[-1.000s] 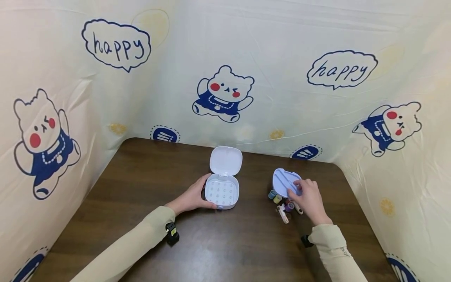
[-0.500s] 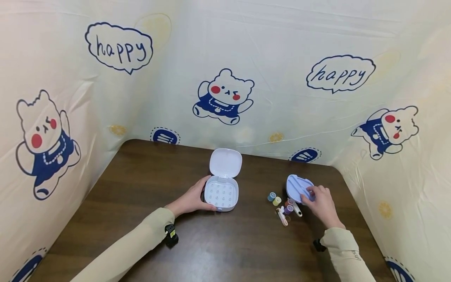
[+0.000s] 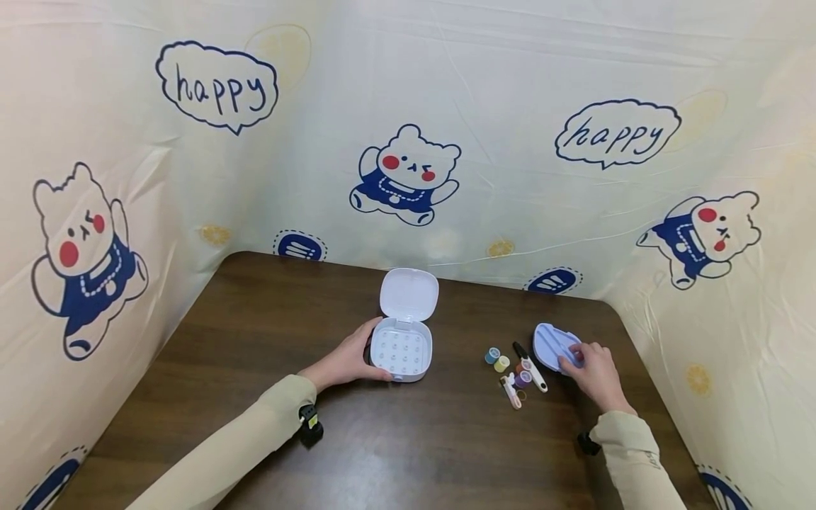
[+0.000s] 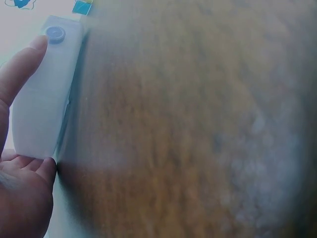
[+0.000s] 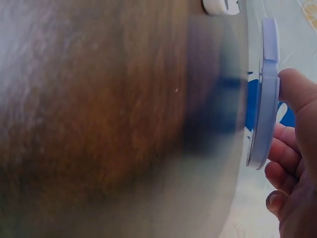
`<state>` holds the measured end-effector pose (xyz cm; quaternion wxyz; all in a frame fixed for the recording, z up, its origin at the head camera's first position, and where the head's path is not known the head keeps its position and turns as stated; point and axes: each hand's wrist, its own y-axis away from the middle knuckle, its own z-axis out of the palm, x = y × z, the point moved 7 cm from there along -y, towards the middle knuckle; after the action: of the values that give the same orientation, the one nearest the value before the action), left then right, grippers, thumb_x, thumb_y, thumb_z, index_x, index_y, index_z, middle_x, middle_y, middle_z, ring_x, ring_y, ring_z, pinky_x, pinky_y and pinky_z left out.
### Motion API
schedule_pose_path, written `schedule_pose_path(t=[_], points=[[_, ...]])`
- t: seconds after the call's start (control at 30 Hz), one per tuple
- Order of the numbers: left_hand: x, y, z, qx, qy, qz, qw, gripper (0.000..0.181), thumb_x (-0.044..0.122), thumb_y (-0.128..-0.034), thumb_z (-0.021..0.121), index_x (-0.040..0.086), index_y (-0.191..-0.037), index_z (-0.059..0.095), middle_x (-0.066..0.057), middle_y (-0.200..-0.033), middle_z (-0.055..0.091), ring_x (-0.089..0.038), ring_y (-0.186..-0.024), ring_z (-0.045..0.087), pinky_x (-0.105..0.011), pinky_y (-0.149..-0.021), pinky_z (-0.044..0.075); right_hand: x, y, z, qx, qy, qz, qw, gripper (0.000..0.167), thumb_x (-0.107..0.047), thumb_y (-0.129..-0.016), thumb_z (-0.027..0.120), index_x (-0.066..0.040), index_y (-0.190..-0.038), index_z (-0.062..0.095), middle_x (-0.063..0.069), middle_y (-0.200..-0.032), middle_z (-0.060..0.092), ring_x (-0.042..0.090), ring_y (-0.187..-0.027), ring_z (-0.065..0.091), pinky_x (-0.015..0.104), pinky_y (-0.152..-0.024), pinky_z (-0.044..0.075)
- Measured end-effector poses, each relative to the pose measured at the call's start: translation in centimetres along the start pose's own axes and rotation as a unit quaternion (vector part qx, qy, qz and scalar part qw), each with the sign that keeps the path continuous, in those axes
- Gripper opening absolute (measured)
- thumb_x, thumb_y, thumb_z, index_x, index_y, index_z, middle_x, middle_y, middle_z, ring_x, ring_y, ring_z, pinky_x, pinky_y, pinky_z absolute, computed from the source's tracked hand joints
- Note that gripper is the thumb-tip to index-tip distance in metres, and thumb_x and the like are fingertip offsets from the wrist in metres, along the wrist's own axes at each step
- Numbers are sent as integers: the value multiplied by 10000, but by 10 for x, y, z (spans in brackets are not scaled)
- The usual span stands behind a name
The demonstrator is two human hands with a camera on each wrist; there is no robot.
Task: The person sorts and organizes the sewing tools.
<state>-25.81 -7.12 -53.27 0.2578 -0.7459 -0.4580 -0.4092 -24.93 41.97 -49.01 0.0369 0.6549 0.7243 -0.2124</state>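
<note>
My left hand (image 3: pixel 349 358) grips a small white box (image 3: pixel 400 347) by its left side, thumb along the front near the round button (image 4: pixel 56 34) seen in the left wrist view. The box's lid (image 3: pixel 409 294) stands raised at the back, and rows of small pegs show inside. At the right, my right hand (image 3: pixel 598 372) pinches a light-blue tray (image 3: pixel 552 346) with molded grooves by its right edge. The right wrist view has this tray (image 5: pixel 265 104) side-on, a little above the tabletop, with the thumb on one face and fingers beneath.
Left of the blue tray lie a blue thread spool (image 3: pixel 491 355), a yellow spool (image 3: pixel 501 364), a purple spool (image 3: pixel 523 379), a slim black-and-white tool (image 3: pixel 540 381) and a small white clip-like tool (image 3: pixel 512 394). A printed cloth (image 3: pixel 497 177) hangs behind the brown table (image 3: pixel 287 297).
My right hand has carried the blue tray rightward, away from over the spools and tools, which now show fully. The left hand and the white box have stayed in place.
</note>
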Motion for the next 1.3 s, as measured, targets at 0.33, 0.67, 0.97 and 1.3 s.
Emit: schedule_pose_path(t=[0.33, 0.67, 0.97, 1.3], points=[[0, 2, 0, 0, -17, -8, 10000, 1239, 382, -729, 967, -8, -1629, 210, -237, -1637, 322, -388, -1502, 335, -571, -1200, 302, 12, 1, 9, -392, 132, 83, 9991, 370, -244, -894, 782, 94, -1024, 704, 205, -904, 627, 428, -915, 531, 515, -785, 419], [0, 1, 0, -43, -22, -5, 10000, 1240, 390, -723, 968, 10, -1633, 217, -231, -1643, 317, -387, -1505, 330, -573, -1197, 308, 17, 5, 12, -587, 95, 130, 9981, 366, -214, -889, 791, 102, -1046, 691, 207, -914, 631, 413, -904, 532, 514, -785, 418], [-2, -1, 1, -193, -85, -182, 9996, 1284, 438, -731, 956, 34, -1655, 160, -215, -1680, 252, -376, -1537, 275, -572, -1212, 282, 22, 7, 14, -624, 123, 123, 9979, 394, -221, -884, 784, 115, -1063, 682, 208, -911, 620, 404, -889, 522, 493, -761, 414], [0, -2, 1, -211, -201, -132, 9995, 1314, 441, -728, 955, 21, -1661, 131, -237, -1680, 232, -389, -1538, 264, -570, -1205, 295, 25, 5, 14, -710, 153, 232, 9971, 417, -219, -894, 787, 127, -1101, 680, 264, -982, 636, 433, -932, 536, 556, -806, 430]])
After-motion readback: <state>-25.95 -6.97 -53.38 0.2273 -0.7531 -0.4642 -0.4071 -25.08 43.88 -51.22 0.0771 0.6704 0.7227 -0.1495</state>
